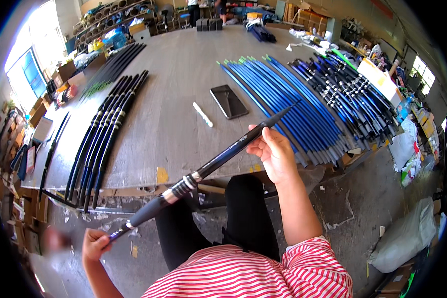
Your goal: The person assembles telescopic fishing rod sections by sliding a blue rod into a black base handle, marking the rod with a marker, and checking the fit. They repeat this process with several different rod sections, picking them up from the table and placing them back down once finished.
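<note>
A black fishing rod (222, 158) with a silver-ringed reel seat slants across my lap, its far end up and to the right. My left hand (95, 244) is closed round its lower, thinner end. Farther up the shaft, my right hand (272, 150) pinches the rod between thumb and fingers, near the dark tapered end. Beyond the rod, on the table, lie a white marker pen (202, 114) and a black smartphone (229, 102). Right of the phone, blue rod blanks (288, 109) with green tips are laid side by side, close to my right hand.
On the table's left (169, 74) lie several assembled black rods (109, 129), with thin dark blanks (115, 67) behind them. A dense row of rods with reel seats (350, 94) fills the right side. Dark blocks (209, 24) stand at the far edge. A white sack (405, 236) sits on the floor.
</note>
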The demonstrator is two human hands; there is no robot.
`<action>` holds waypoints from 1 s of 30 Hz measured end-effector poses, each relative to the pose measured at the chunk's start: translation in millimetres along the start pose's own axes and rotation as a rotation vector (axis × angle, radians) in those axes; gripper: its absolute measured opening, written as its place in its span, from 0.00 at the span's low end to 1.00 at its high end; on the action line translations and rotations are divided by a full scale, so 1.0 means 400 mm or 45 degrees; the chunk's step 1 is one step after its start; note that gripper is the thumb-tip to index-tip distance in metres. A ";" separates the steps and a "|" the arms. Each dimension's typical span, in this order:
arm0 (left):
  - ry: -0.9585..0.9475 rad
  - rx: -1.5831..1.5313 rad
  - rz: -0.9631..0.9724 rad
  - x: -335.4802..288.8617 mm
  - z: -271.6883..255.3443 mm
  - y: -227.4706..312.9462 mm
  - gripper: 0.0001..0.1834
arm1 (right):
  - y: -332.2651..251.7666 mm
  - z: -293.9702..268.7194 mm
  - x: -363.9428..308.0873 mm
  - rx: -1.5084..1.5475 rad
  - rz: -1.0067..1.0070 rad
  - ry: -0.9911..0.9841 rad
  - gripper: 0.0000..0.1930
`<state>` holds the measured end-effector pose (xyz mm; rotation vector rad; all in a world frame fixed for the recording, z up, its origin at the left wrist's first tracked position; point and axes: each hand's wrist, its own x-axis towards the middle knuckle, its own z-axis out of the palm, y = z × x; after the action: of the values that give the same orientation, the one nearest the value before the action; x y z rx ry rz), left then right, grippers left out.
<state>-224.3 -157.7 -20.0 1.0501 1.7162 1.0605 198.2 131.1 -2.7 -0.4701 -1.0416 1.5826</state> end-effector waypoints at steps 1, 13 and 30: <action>0.033 0.005 0.053 -0.006 -0.028 0.004 0.19 | 0.008 -0.027 -0.003 -0.006 0.071 -0.090 0.18; 0.035 -1.421 0.928 0.108 0.041 0.101 0.32 | 0.158 0.092 -0.072 0.478 0.480 -0.033 0.26; -0.158 -1.179 0.325 0.229 0.516 0.212 0.06 | 0.201 0.088 -0.141 0.061 0.361 -0.170 0.38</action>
<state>-41.1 -1.1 -20.8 0.6941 0.8085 1.6726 141.7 67.3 -62.5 -0.5015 -1.0694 1.9079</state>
